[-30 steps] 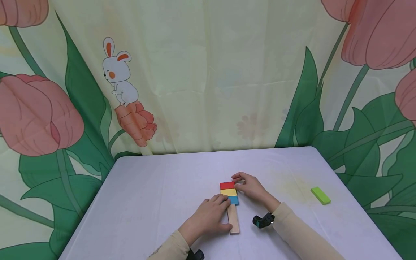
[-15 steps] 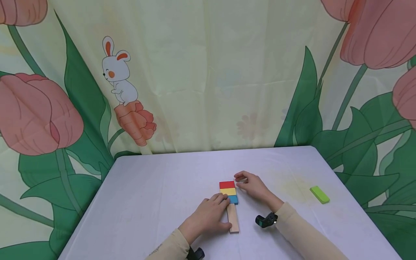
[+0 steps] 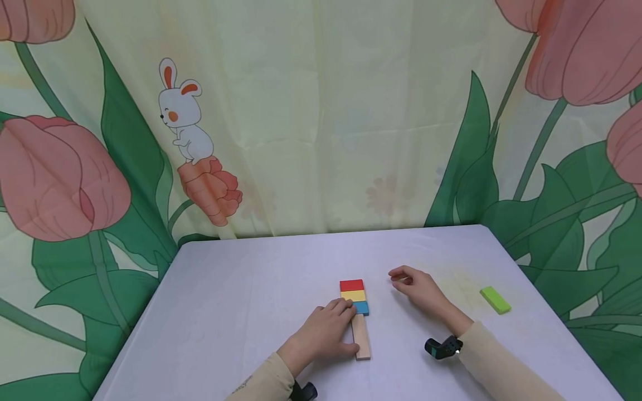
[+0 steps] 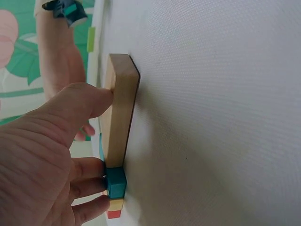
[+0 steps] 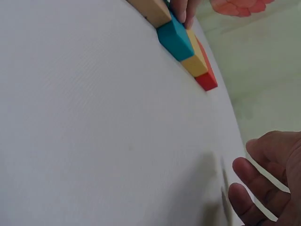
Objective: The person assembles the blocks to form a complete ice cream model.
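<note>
Red [image 3: 351,285], yellow [image 3: 353,296] and blue [image 3: 361,308] blocks lie flat, touching in a row crosswise. A plain wooden block [image 3: 361,334] runs lengthwise from the blue one toward the near edge. My left hand [image 3: 322,335] lies along the row's left side, thumb on the wooden block and fingertips [image 4: 99,172] at the blue and yellow blocks. To the right, my right hand [image 3: 421,291] hovers above the table, apart from the row, with loosely bent fingers and nothing in them; the right wrist view shows its fingers [image 5: 249,172] spread.
A light green block [image 3: 495,300] lies toward the table's right side. The table [image 3: 241,312] has a white cloth. Behind it hangs a curtain [image 3: 321,139] printed with tulips and a rabbit. Each wrist carries a small black camera [image 3: 443,348].
My right hand has left the red block's right end and moved right, toward the green block. The left hand and the row of blocks stay in place.
</note>
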Motion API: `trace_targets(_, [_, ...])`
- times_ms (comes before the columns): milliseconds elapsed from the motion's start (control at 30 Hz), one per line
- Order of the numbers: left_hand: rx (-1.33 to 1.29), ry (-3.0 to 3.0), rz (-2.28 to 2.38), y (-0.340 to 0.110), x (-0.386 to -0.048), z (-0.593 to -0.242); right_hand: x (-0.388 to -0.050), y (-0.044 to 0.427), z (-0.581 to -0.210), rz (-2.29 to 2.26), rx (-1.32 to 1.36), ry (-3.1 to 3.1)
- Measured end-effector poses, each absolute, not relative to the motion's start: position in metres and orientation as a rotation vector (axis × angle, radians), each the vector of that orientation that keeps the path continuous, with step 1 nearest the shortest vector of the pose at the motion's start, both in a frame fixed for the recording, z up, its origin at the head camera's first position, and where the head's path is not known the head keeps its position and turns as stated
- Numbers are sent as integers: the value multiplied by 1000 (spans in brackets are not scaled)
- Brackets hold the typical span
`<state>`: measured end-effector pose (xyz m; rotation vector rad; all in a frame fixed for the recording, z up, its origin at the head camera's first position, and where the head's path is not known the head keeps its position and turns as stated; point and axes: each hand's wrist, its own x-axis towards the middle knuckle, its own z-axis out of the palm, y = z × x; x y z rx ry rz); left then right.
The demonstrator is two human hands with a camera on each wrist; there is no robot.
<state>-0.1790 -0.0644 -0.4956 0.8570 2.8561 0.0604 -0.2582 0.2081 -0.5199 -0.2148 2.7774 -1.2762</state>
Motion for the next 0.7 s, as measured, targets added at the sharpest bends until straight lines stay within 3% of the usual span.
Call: trace_targets(700, [873,2857,62,-64,-179,-500,-209,309,-500,-977,-78,3154])
